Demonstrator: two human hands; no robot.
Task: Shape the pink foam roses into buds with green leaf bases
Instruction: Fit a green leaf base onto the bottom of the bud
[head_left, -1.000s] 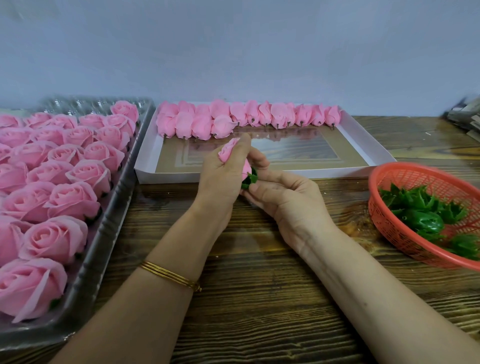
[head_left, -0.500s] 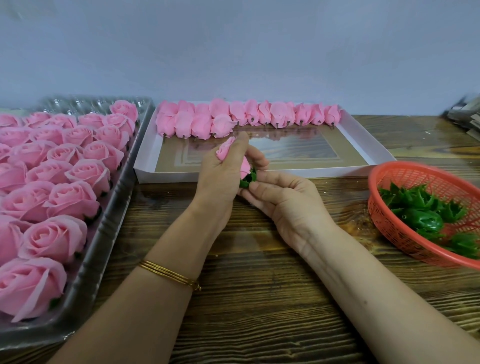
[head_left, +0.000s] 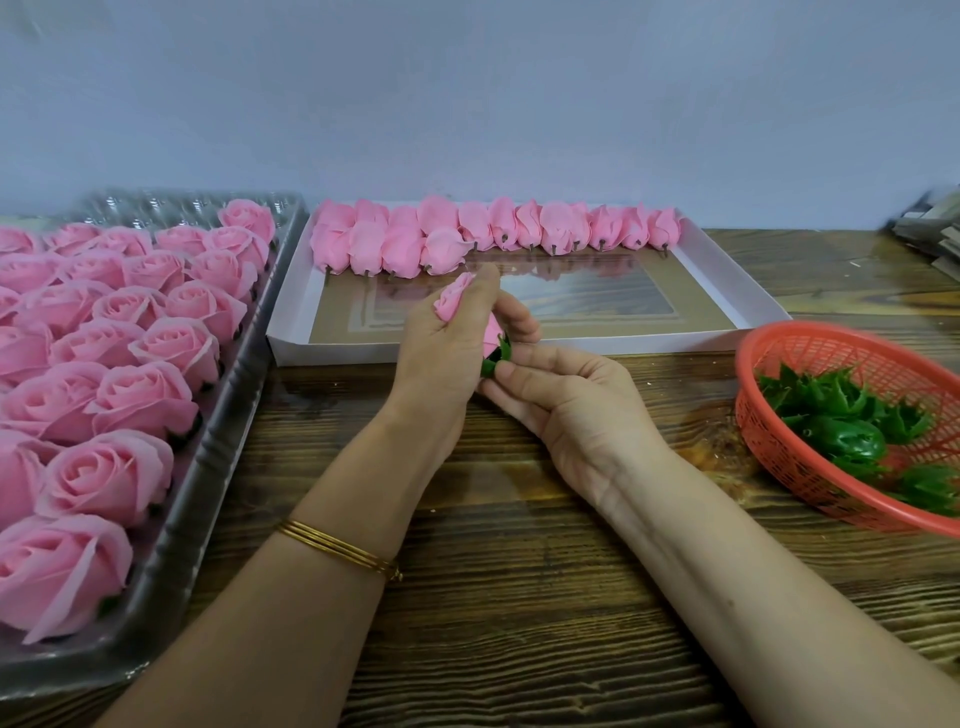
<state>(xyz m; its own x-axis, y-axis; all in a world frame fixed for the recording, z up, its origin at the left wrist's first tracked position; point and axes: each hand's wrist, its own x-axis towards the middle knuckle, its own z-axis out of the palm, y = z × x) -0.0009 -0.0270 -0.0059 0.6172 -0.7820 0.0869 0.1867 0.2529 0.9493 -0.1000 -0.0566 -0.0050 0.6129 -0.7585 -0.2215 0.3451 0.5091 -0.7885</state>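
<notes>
My left hand (head_left: 441, 353) grips a pink foam bud (head_left: 453, 300), its tip poking out above my fingers. At the bud's lower end sits a green leaf base (head_left: 497, 358), pinched by the fingertips of my right hand (head_left: 566, 400). Both hands meet above the wooden table, just in front of the white box. Most of the bud is hidden inside my left palm.
A clear plastic tray (head_left: 208, 467) of several open pink roses (head_left: 150, 395) fills the left. The white shallow box (head_left: 717, 260) behind my hands holds a row of finished buds (head_left: 498, 228). A red mesh basket (head_left: 779, 441) with green leaf bases (head_left: 852, 436) stands at the right.
Both hands with the bud have shifted slightly away from me, toward the white box. The grip on bud and leaf base is the same.
</notes>
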